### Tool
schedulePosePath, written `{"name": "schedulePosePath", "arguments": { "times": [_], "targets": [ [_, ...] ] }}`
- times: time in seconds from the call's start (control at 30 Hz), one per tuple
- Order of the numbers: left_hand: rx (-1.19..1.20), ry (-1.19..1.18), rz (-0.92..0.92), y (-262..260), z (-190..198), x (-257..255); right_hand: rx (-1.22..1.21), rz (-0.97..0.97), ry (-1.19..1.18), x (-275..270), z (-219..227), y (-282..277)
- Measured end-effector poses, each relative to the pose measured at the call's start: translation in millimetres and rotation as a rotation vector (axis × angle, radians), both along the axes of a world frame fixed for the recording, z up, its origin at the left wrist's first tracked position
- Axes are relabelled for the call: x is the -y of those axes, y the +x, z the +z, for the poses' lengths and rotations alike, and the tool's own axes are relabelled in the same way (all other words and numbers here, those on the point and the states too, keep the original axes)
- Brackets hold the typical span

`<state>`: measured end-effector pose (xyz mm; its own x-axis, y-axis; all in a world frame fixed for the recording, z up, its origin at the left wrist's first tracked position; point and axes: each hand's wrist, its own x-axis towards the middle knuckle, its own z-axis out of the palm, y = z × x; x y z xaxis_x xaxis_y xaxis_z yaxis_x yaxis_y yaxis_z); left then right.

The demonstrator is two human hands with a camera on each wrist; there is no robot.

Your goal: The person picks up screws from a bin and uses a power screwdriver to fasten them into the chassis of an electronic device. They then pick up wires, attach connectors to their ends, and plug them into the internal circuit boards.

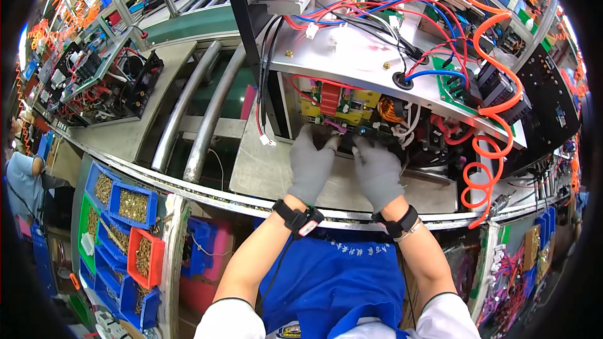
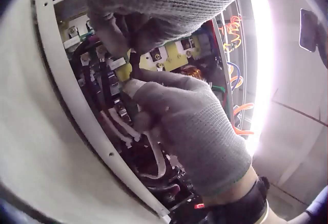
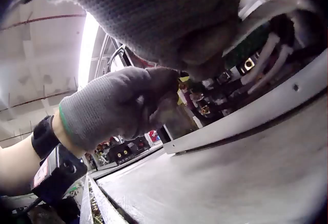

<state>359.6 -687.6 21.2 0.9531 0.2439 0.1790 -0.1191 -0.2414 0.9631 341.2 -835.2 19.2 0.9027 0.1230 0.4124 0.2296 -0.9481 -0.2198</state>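
Note:
Both hands wear grey knit gloves and work at the open front of a metal-cased electrical unit (image 1: 361,63). My left hand (image 1: 312,162) reaches into the lower left of the opening, with thumb and finger bent together. From the right, my right hand (image 1: 379,172) comes in with its fingertips close to the left ones. In the left wrist view, a short dark piece (image 2: 135,62) is pinched between the two hands' fingertips; its exact kind I cannot tell. Around it are yellow boards (image 1: 352,115), a copper coil (image 1: 391,108) and black cables (image 2: 87,83) bolted to terminals. Fingers hide part of the interior.
The unit stands on a metal plate (image 1: 270,172) beside steel rollers (image 1: 217,110). Red, blue and black wires (image 1: 377,6) lie over its top. A coiled orange hose (image 1: 502,97) hangs at the right. Blue bins (image 1: 133,206) and a red bin (image 1: 146,257) hold small fasteners at lower left.

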Motion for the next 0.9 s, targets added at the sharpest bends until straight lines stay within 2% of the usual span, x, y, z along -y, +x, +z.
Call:
{"name": "schedulePosePath", "arguments": {
  "times": [0.1,0.2,0.47,0.6,0.9],
  "targets": [
    [-0.047,-0.061,-0.014,9.1,-7.1,-2.4,-0.143,-0.05,-0.009,6.4,7.6,1.8],
    [-0.057,-0.183,-0.072,18.4,-24.6,-4.8,-0.143,-0.09,-0.016,4.9,5.9,5.6],
    [-0.13,-0.429,-0.136,16.9,-16.6,-4.3,-0.107,-0.096,0.029,5.6,-0.5,7.9],
    [-0.174,-0.447,-0.126,18.3,-22.6,-3.3,-0.037,-0.038,0.04,9.2,-6.7,7.6],
    [-0.144,-0.466,-0.112,18.1,-27.3,-1.1,-0.088,-0.078,0.058,5.6,-0.9,5.2]
  ]
}}
